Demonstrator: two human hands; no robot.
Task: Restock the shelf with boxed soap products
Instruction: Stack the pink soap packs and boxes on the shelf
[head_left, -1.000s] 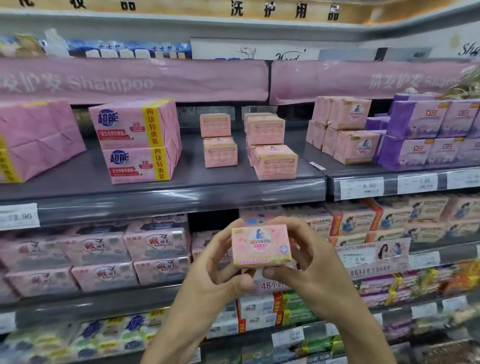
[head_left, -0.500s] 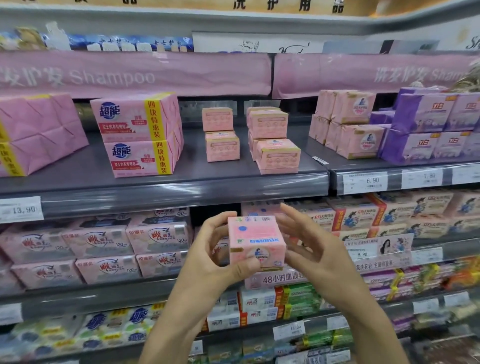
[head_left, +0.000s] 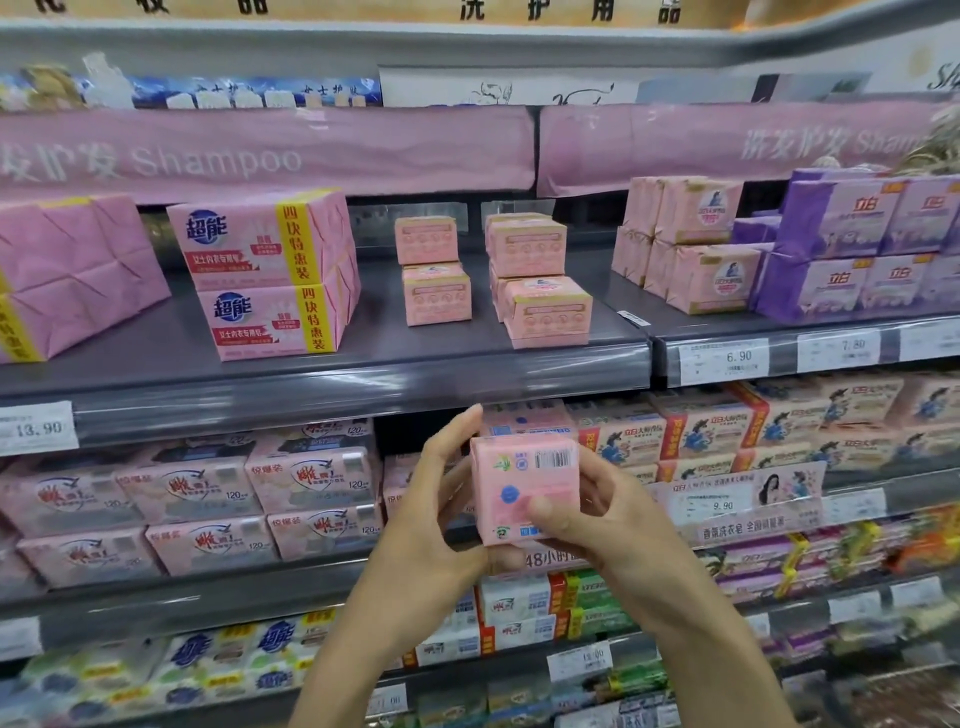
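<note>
**We held a small pink cardboard soap box (head_left: 524, 488) between both hands, just below the grey metal shelf (head_left: 311, 387).**

Our left hand (head_left: 431, 525) curled round the box's left edge and our right hand (head_left: 608, 519) pinched it, thumb on the barcoded face turned towards us. It was a fingertip grip, so we judged the box could slip if one hand let go before the lift. The stacks of matching pink boxes (head_left: 545, 312) stood above our hands, and the front one sat askew near the shelf lip. Reaching past it could have knocked it off. Shelved as we held it, the box would have shown its barcode and not its front.
</note>
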